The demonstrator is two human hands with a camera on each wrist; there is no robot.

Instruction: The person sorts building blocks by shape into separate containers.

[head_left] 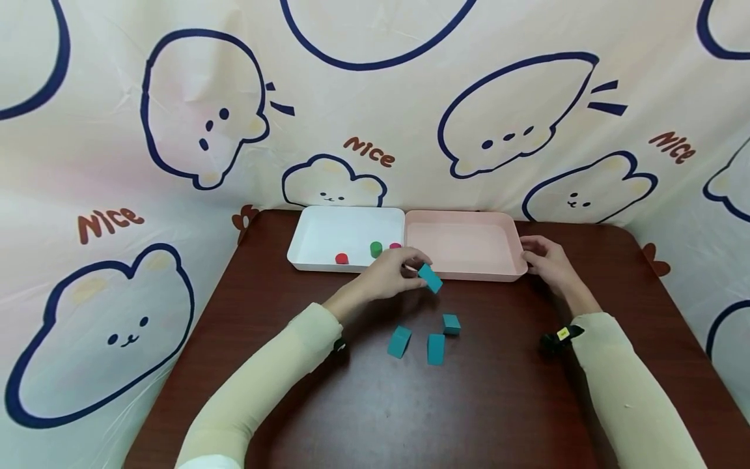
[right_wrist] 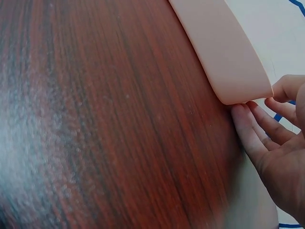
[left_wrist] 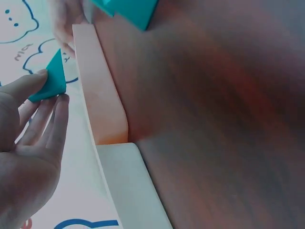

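Thumb and fingertips of my left hand (head_left: pixel 389 273) pinch a teal triangular block (head_left: pixel 430 279), held up over the front edge where two trays meet. In the left wrist view, the block (left_wrist: pixel 53 78) shows its pointed face between thumb and fingers. My right hand (head_left: pixel 549 264) grips the right end of the pink tray (head_left: pixel 463 272), thumb at the rim. From the right wrist, fingertips (right_wrist: pixel 240 114) sit against the tray's lower corner. Nearer on the table lie three more teal blocks: one at left (head_left: pixel 400 342), one in front (head_left: pixel 435 349), one behind (head_left: pixel 451 324).
Left of the pink tray and against it stands a white tray (head_left: pixel 319 266). Inside it are a red piece (head_left: pixel 342 258), a green cylinder (head_left: pixel 376 249) and a partly hidden pink-red piece (head_left: pixel 396 245). A patterned curtain (head_left: pixel 410 117) hangs behind the dark wooden table (head_left: pixel 469 404).
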